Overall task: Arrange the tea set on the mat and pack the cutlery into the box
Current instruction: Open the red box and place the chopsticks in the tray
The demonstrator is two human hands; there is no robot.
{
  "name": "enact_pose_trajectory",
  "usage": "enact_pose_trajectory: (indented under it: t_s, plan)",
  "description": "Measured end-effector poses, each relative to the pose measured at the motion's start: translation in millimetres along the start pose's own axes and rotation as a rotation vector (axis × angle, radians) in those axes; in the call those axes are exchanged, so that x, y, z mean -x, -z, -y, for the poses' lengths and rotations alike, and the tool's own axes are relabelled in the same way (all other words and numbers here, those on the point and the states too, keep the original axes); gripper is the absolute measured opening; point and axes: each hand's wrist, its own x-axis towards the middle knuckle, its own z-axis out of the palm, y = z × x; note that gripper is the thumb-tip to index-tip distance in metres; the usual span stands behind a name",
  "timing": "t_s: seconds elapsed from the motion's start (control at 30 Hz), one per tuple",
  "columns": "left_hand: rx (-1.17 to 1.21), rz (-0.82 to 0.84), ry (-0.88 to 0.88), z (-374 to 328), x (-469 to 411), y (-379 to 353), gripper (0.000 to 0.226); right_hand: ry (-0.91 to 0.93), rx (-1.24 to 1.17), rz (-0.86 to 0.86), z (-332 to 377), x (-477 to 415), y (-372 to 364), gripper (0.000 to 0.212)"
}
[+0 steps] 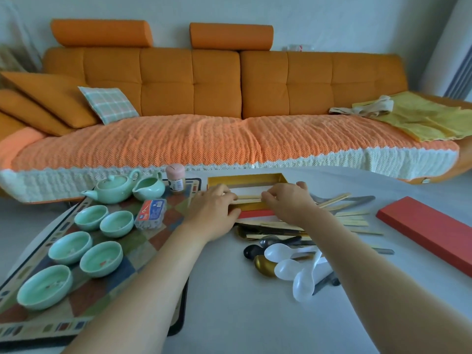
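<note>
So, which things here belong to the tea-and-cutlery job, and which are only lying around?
Job: teapot, pitcher, five teacups, patterned mat, gold-lined box, red lid, chopsticks, white plastic spoons, metal cutlery.
Lying about: pink-capped jar, blue packet, checked cushion, yellow cloth.

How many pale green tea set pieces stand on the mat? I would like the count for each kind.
Cups: 5
Teapot: 1
Pitcher: 1
Total: 7
</note>
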Motion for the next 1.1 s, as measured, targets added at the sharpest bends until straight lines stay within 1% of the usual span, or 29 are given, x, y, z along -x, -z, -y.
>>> enact_pose_trajectory:
  t_s: [0.03,0.1,0.17,0.23,0.3,0.33,0.4,0.43,0.47,0.53,0.57,0.63,0.73,0.8,0.87,0.97,1.1]
  plan:
    - [-0.003,-0.001,0.002,-2.3,-0.7,0.3,0.044,0.002,0.012,0.013,0.5,2.0,1.2,0.052]
    - [-0.013,0.068,0.006,-5.7,-2.0,-0.7,0.045,0.003,0.014,0.056,1.0,7.1,6.5,0.053]
    - [0.035,0.123,0.030,-5.2,-2.2,-2.0,0.047,0.005,-0.022,0.109,0.6,15.7,13.3,0.048]
    - [0.086,0.120,0.053,-3.8,0.5,-1.3,0.046,0.010,-0.108,0.109,-2.5,25.3,17.9,0.038]
    - [0.071,0.084,0.048,-3.9,5.2,0.4,0.047,0.017,-0.182,0.015,-7.1,34.5,21.6,0.029]
    - [0.056,0.060,0.043,-4.9,7.4,2.1,0.046,0.027,-0.180,-0.053,-10.4,38.4,24.1,0.027]
    - [0.052,-0.012,0.025,-9.9,9.7,6.3,0.043,0.050,-0.143,-0.171,-16.2,46.8,31.0,0.027]
    - [0.065,-0.064,0.006,-14.4,10.3,9.4,0.038,0.062,-0.138,-0.190,-18.0,51.5,34.9,0.027]
    - [0.090,-0.118,-0.014,-20.1,10.7,12.7,0.031,0.064,-0.144,-0.166,-18.3,57.4,39.8,0.027]
    - [0.158,-0.190,-0.044,-33.6,12.9,19.1,0.019,0.060,-0.121,-0.042,-16.8,68.0,46.0,0.027]
    - [0.190,-0.184,-0.052,-40.3,15.3,21.1,0.017,0.068,-0.069,0.019,-16.4,71.3,46.3,0.028]
    - [0.218,-0.103,-0.069,-49.3,20.7,18.4,0.020,0.093,0.046,0.089,-17.0,74.5,44.3,0.030]
    - [0.201,0.038,-0.048,-50.6,27.9,6.2,0.031,0.102,0.095,0.122,-21.8,71.1,36.7,0.027]
    - [0.188,0.075,-0.050,-50.1,28.9,0.5,0.035,0.108,0.124,0.132,-23.7,68.2,32.7,0.027]
    - [0.162,0.067,-0.073,-52.2,27.2,-2.9,0.035,0.108,0.132,0.133,-24.4,66.4,31.4,0.030]
    - [0.185,0.063,-0.075,-59.7,23.5,-5.2,0.034,0.123,0.165,0.118,-23.7,64.9,30.7,0.029]
    - [0.163,0.043,-0.117,-69.0,16.8,-8.5,0.032,0.145,0.081,0.121,-20.5,59.7,28.7,0.029]
